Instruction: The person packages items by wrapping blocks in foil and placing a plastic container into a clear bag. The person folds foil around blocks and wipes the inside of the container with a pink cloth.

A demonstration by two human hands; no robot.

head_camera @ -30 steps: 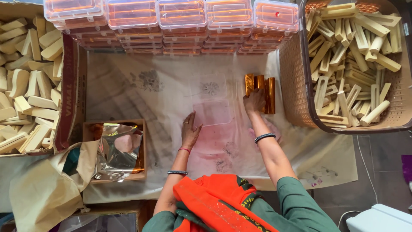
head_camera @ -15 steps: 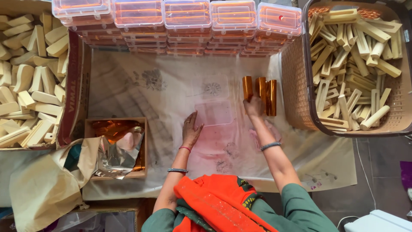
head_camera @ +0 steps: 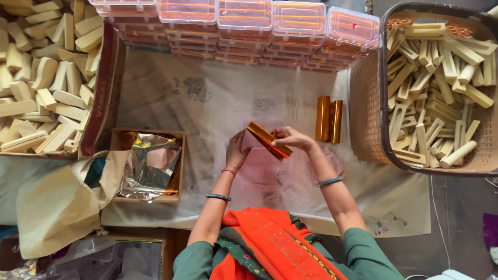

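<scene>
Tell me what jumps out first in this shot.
At centre, both hands, the left hand and the right hand, hold a shiny gold-foil bar over a clear plastic box. Across the top runs a row of stacked clear boxes. The basket at right brims with pale wooden pieces.

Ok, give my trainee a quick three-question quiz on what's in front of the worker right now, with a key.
1. True or false: the right hand holds a gold-wrapped bar.
2. How many wrapped bars lie on the cloth beside the basket?
3. Where is the loose foil? A) in the basket B) in the small wooden tray C) on the stacked clear boxes

Key: 1 true, with the left hand next to the bar. 2 two. 3 B.
</scene>
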